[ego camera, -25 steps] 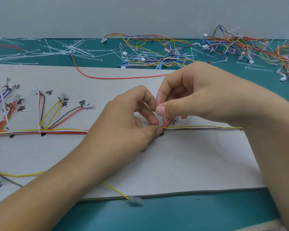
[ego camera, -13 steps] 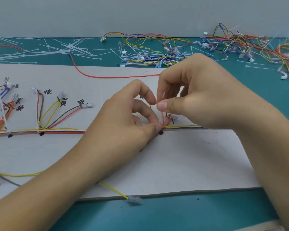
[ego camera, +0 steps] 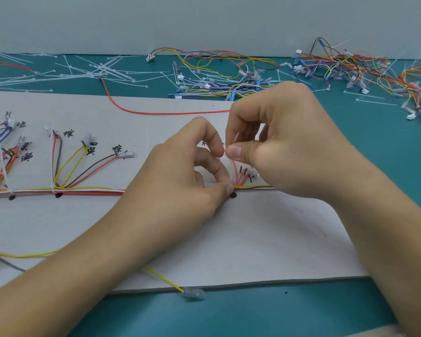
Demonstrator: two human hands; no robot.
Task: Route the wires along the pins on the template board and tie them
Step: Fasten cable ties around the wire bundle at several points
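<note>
A pale grey template board (ego camera: 253, 239) with black handwritten labels lies on the teal table. A bundle of red, yellow and white wires (ego camera: 83, 190) runs along it, with branches fanning up to small clear connectors. My left hand (ego camera: 180, 186) presses the bundle down with thumb and fingertips beside a black mark (ego camera: 232, 195). My right hand (ego camera: 284, 147) pinches a thin white cable tie (ego camera: 236, 137) between thumb and forefinger just above that spot. Short red and brown wire ends (ego camera: 243, 175) stick up below it. White ties (ego camera: 52, 187) bind the bundle further left.
Loose white cable ties (ego camera: 83, 71) lie scattered at the back left. Heaps of coloured wire harnesses (ego camera: 229, 79) fill the back middle and right (ego camera: 374, 69). A single red wire (ego camera: 156, 113) loops across the board's top. A yellow wire with a clear connector (ego camera: 193, 292) hangs over the front edge.
My right hand has lifted a little, drawing the cable tie upward from the bundle. My left hand stays pressed on the wires at the black mark.
</note>
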